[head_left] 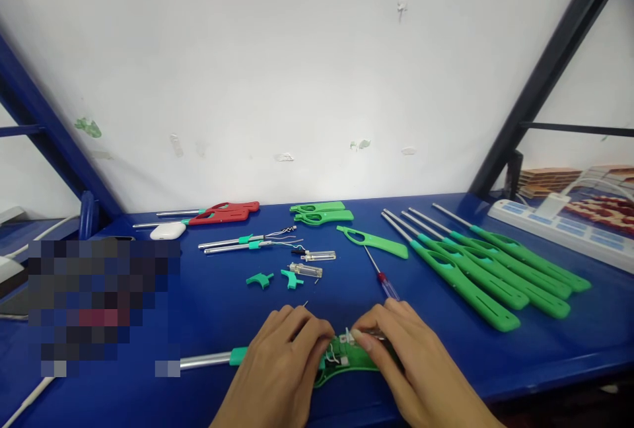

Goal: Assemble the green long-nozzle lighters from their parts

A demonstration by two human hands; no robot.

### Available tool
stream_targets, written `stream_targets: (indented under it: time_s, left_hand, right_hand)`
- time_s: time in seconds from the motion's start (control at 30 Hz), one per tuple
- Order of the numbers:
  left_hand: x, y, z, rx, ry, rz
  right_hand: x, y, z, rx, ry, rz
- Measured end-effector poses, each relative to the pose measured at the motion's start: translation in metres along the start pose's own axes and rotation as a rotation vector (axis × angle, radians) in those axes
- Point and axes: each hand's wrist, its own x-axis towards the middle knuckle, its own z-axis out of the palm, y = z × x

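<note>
A gas lighter lies opened up near the table's front edge, its green shell half [364, 360] showing white wires inside. Its metal tube [205, 361] points left. My left hand [282, 358] is closed over the lighter's middle, fingertips pressing on the parts inside. With thumb and forefinger my right hand [403, 352] pinches a small clear fuel tank [349, 337] over the shell; most of the tank is hidden by the fingers. Just beyond my right hand lies a screwdriver [388, 285]. Two teal triggers [292, 279] and two clear fuel tanks [306, 270] lie farther back.
Several green lighters [478, 276] lie at the right, beside a white power strip [559, 226]. Red lighters [222, 213] and a white earbud case [168, 231] are at the back left. Loose metal tubes [228, 244] and green shell halves [324, 216] lie near the wall.
</note>
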Motion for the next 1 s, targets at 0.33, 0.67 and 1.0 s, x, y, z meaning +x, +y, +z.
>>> stream_targets:
  time_s: [0.33, 0.67, 1.0]
  left_hand:
    - [0.0007, -0.0015, 0.0011, 0.037, -0.015, 0.021]
    - [-0.0015, -0.0019, 0.0001, 0.058, -0.018, 0.022]
    - [-0.0017, 0.0038, -0.0005, 0.114, 0.008, 0.085]
  right_hand:
    - [-0.0010, 0.0025, 0.0027, -0.003, -0.026, -0.042]
    - [-0.0006, 0.0022, 0.0033, 0.000, -0.018, -0.047]
    - [-0.0021, 0.0047, 0.0057, -0.003, -0.058, -0.036]
